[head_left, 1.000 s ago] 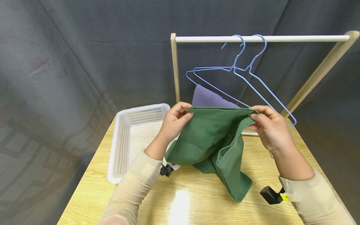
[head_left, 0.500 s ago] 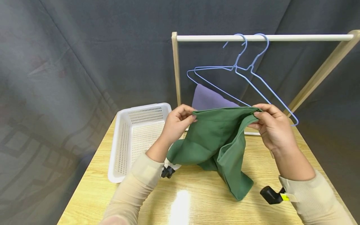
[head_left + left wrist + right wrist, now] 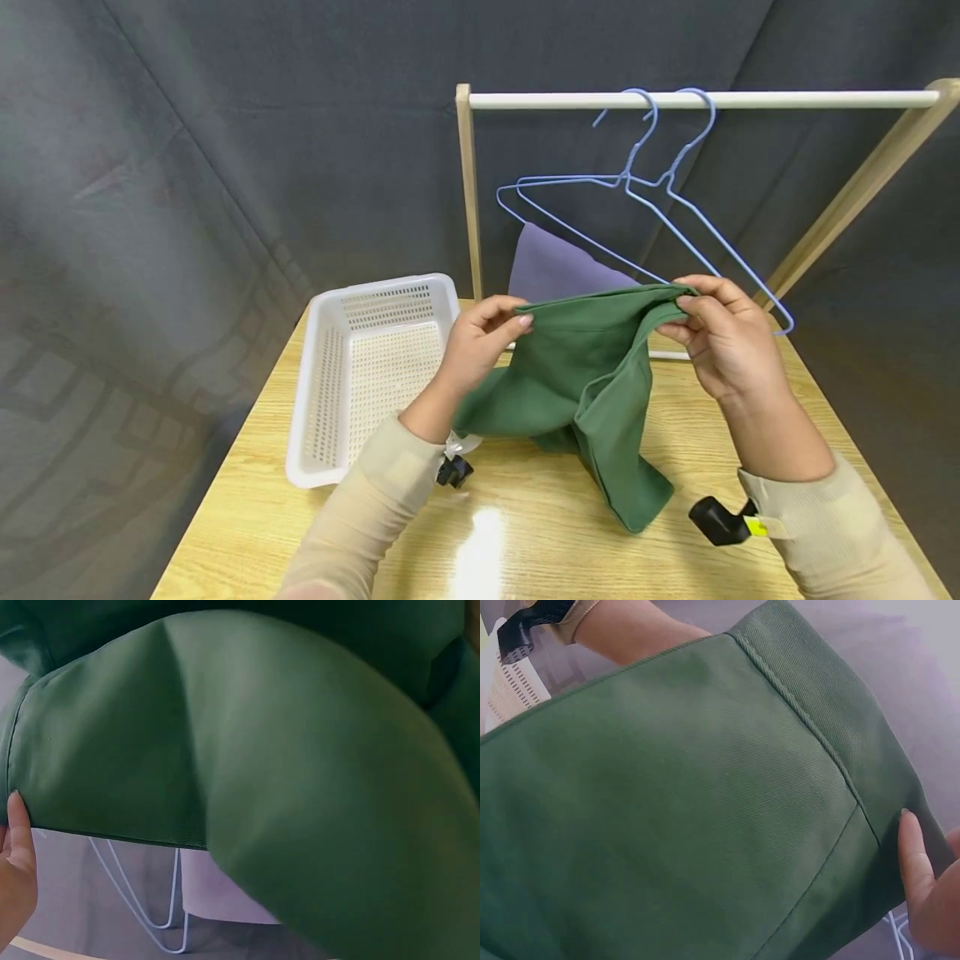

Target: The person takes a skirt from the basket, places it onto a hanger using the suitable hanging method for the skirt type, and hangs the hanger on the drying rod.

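Observation:
A green garment with a stitched band along its edge hangs in front of the person, its lower folds drooping toward the table. The left hand pinches the upper edge at its left end between thumb and fingers. At the other end, the right hand grips the gathered edge, thumb on the near side. Between the hands the edge is drawn fairly straight, slanting up to the right. Both wrist views are mostly filled by the green garment, with its seams showing in the right wrist view. Several fingertips are hidden behind the fabric.
A white perforated basket stands left on the wooden table. Behind the hands is a rack with a white rail bearing two blue hangers. A purple cloth hangs on one. A grey curtain lies beyond.
The left hand has shifted slightly right and down, bringing that end of the garment nearer the right hand. The right hand has barely moved and both keep their hold.

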A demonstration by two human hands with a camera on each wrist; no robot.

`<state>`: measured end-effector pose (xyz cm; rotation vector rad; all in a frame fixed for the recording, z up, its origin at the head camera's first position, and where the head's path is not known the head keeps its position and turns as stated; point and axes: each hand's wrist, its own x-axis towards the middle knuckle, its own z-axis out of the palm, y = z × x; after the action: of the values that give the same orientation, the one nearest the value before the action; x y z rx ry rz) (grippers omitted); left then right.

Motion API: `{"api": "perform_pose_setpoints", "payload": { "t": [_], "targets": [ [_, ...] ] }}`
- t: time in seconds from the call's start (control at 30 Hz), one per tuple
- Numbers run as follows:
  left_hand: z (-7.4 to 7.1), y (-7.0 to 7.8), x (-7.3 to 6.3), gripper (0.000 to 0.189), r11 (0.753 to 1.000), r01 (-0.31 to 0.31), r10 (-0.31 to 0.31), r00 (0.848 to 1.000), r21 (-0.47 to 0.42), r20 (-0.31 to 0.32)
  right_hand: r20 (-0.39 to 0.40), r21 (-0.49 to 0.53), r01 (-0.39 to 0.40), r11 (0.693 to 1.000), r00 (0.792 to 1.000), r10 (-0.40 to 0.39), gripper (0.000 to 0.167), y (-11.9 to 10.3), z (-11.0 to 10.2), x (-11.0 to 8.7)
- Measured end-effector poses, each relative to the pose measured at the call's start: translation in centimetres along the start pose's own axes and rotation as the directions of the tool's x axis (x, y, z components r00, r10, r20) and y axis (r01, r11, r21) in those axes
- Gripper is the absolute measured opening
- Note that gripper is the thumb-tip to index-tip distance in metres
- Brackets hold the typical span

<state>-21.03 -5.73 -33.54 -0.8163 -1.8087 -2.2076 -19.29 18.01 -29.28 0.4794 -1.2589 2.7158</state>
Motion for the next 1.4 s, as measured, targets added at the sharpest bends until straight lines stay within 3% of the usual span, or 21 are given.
{"api": "perform_pose_setpoints", "payload": {
  "t": [0.23, 0.5, 0.87, 1.13, 1.4],
  "targets": [
    [0.6, -0.6, -1.0, 0.013, 1.0, 0.025, -0.026, 0.999, -0.008, -0.048, -0.013, 0.039, 0.002, 0.999, 1.0, -0.001, 0.024, 0.1, 0.2, 0.0],
    [1.2, -1.6, -1.8, 0.014, 0.995, -0.091, 0.093, 0.993, 0.037, -0.075, -0.037, 0.076, 0.014, 0.997, 0.999, -0.011, 0.023, 0.3, 0.3, 0.1],
    [1.8, -2.1, -2.6, 0.009, 0.996, -0.094, 0.094, 0.996, -0.005, -0.001, -0.094, 0.091, 0.024, 0.996, 0.995, -0.016, 0.021, 0.4, 0.4, 0.1],
    [2.1, -1.9, -3.1, 0.008, 0.991, -0.071, 0.073, 0.997, -0.117, 0.011, -0.124, 0.132, 0.028, 0.991, 0.992, -0.012, 0.018, 0.5, 0.7, 0.1],
    [2.2, -2.3, -3.6, 0.02, 0.976, -0.093, 0.105, 0.993, -0.195, 0.054, -0.143, 0.177, 0.026, 0.984, 0.99, 0.0, 0.016, 0.7, 0.9, 0.2]
  ]
}}
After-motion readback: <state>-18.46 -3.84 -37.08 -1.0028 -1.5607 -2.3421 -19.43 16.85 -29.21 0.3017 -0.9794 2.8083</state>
